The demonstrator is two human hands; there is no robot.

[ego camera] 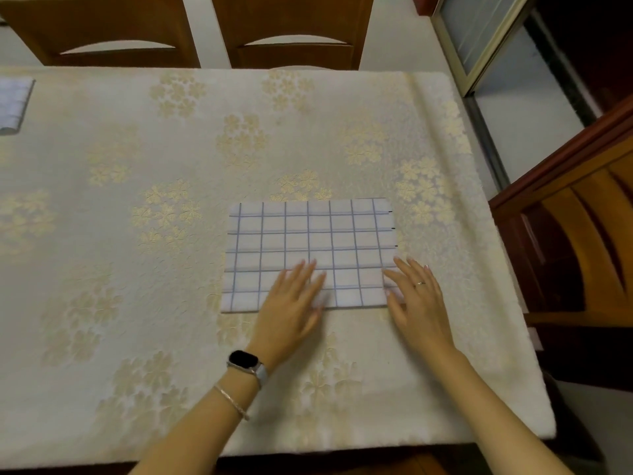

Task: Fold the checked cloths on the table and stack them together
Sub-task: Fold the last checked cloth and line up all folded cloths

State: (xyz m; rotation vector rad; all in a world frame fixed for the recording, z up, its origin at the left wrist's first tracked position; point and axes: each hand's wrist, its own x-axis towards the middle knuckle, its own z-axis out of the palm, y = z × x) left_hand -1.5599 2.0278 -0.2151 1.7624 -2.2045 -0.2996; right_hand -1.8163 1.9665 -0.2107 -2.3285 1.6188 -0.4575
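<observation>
Head view, looking down on a table (171, 303) under a cream flowered covering. Lying flat toward the near right part: one checked cloth (308, 248), white with blue lines, a tidy rectangle with a thick, rounded near edge — judged already folded at least once, though layer count impossible to tell. Resting palm-down on its near edge: left hand (291, 303), fingers spread, wrist bearing a watch (244, 359) and a thin bracelet. Laid flat across the cloth's near right corner: right hand (416, 296), fingers extended, ring on one finger. Both open and flat, gripping nothing — pressing or smoothing, at a guess.

At the far left edge, well apart, partly cut off by the frame: a pale stack (12, 104) with faint lines, seemingly folded cloths already piled; count not readable. Judged midway or later: this cloth probably wanting another fold, then a move onto that stack. No loose cloths in sight.

Containers: none visible, so nothing to report inside any.
</observation>
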